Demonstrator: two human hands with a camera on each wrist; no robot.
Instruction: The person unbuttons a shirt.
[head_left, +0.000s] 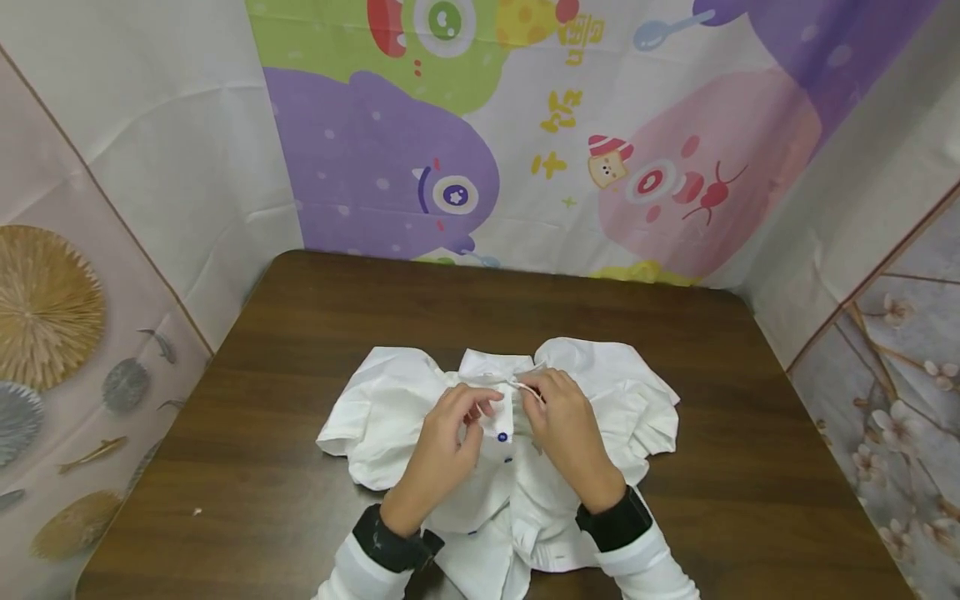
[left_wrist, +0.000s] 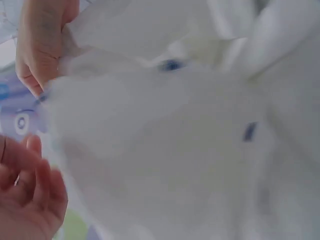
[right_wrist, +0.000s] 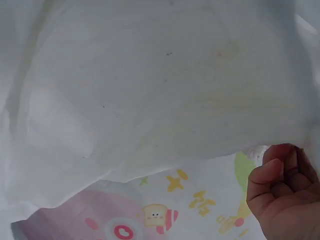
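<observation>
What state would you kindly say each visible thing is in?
White shirt: creased, spread out on the table.
White cord: curved; whether tied is unclear.
Blue buttons: fastening unclear.
Right hand: pinching the cord.
Left hand: fingers bent; hold unclear.
Black wristbands: strapped on.
Printed cloth: hanging behind.

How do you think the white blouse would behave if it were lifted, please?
The white blouse would probably hang floppily, since its cloth lies in loose folds. It seems likely light for its size, as the fabric looks thin. It may crease easily, judging by the wrinkled sleeves.
</observation>
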